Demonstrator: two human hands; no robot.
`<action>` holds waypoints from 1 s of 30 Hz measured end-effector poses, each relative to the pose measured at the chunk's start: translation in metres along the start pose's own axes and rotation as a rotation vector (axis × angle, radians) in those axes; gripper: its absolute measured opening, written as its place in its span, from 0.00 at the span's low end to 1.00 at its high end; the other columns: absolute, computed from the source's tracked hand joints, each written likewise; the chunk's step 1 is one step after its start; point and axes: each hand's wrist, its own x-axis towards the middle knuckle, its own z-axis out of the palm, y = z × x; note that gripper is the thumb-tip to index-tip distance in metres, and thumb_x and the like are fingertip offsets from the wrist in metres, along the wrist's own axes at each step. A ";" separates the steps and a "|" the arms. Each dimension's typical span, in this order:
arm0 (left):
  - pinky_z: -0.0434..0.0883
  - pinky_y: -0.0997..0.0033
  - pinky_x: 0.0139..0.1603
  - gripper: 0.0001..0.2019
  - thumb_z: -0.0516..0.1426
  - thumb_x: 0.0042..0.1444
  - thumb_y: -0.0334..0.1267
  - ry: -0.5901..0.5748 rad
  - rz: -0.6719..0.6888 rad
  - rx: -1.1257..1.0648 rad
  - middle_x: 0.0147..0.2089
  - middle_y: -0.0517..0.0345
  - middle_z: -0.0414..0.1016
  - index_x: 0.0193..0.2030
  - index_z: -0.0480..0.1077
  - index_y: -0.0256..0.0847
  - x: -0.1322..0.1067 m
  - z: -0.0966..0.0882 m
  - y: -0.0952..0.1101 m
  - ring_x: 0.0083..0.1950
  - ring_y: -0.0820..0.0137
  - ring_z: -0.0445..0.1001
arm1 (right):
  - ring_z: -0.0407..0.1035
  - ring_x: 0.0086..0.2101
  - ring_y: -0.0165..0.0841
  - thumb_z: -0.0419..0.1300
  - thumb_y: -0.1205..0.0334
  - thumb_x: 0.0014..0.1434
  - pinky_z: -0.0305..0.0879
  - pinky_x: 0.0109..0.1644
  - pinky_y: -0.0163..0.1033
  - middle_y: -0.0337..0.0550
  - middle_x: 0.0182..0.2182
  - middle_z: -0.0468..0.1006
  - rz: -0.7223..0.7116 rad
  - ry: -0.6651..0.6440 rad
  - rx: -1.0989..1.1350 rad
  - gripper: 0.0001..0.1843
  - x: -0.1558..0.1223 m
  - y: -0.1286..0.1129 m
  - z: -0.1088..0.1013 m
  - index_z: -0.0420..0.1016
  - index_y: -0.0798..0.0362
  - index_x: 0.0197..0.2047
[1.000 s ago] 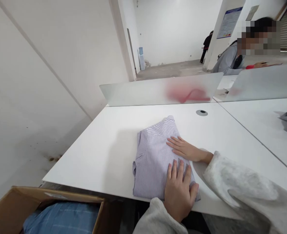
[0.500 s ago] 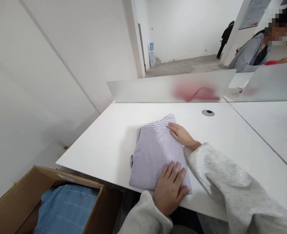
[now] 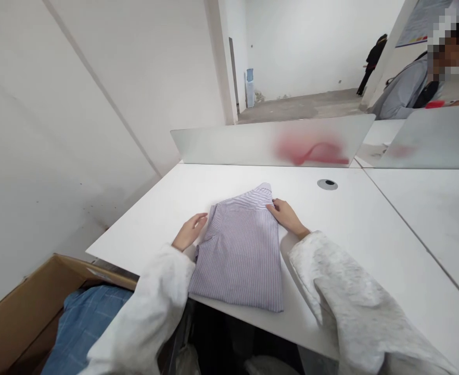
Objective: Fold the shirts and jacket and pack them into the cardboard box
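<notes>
One folded striped shirt lies flat near the front edge of a white surface, collar end away from the person, with two hands at its far end. The left hand rests loosely spread, fingers gently curved, against the shirt's left edge, while the right hand touches the collar's right corner, and I cannot tell whether it pinches the cloth. Below left stands one cardboard box holding one blue checked cloth; two other people are behind, one seated, one standing.
</notes>
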 end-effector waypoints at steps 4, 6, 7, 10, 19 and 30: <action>0.55 0.55 0.65 0.22 0.45 0.62 0.47 0.070 -0.045 0.124 0.62 0.42 0.65 0.54 0.65 0.34 0.057 0.039 -0.012 0.64 0.58 0.60 | 0.68 0.35 0.35 0.54 0.49 0.54 0.64 0.39 0.38 0.44 0.32 0.76 0.239 0.033 0.508 0.17 -0.003 -0.006 0.000 0.73 0.55 0.35; 0.47 0.48 0.66 0.23 0.49 0.60 0.48 0.090 -0.049 0.173 0.64 0.40 0.60 0.55 0.65 0.33 0.068 0.054 -0.012 0.68 0.53 0.52 | 0.69 0.35 0.34 0.57 0.50 0.51 0.65 0.37 0.37 0.42 0.32 0.77 0.323 0.037 0.733 0.17 -0.004 -0.009 0.002 0.73 0.54 0.38; 0.44 0.47 0.66 0.23 0.50 0.59 0.48 0.095 -0.047 0.190 0.66 0.39 0.58 0.56 0.64 0.34 0.070 0.060 -0.013 0.69 0.51 0.49 | 0.70 0.36 0.34 0.59 0.50 0.50 0.66 0.38 0.36 0.42 0.34 0.77 0.351 0.032 0.833 0.17 -0.004 -0.011 0.003 0.73 0.53 0.39; 0.42 0.48 0.67 0.24 0.51 0.58 0.44 0.081 -0.027 0.203 0.66 0.40 0.57 0.58 0.60 0.33 0.067 0.068 -0.014 0.70 0.52 0.46 | 0.71 0.39 0.35 0.62 0.53 0.48 0.69 0.41 0.36 0.43 0.37 0.78 0.417 -0.072 1.100 0.16 -0.003 -0.015 0.004 0.73 0.52 0.39; 0.66 0.64 0.50 0.18 0.47 0.58 0.35 0.088 -0.015 -0.059 0.42 0.55 0.75 0.55 0.59 0.42 0.026 0.065 0.000 0.45 0.64 0.73 | 0.72 0.46 0.38 0.66 0.59 0.48 0.71 0.50 0.39 0.44 0.48 0.76 0.446 -0.270 1.037 0.21 -0.013 -0.036 -0.009 0.71 0.49 0.46; 0.67 0.67 0.50 0.22 0.49 0.58 0.34 0.249 -0.080 -0.365 0.50 0.53 0.73 0.60 0.57 0.40 -0.051 0.042 0.001 0.47 0.67 0.73 | 0.73 0.46 0.39 0.68 0.53 0.47 0.75 0.43 0.36 0.49 0.51 0.75 0.485 -0.361 0.647 0.25 -0.031 -0.077 0.002 0.71 0.50 0.47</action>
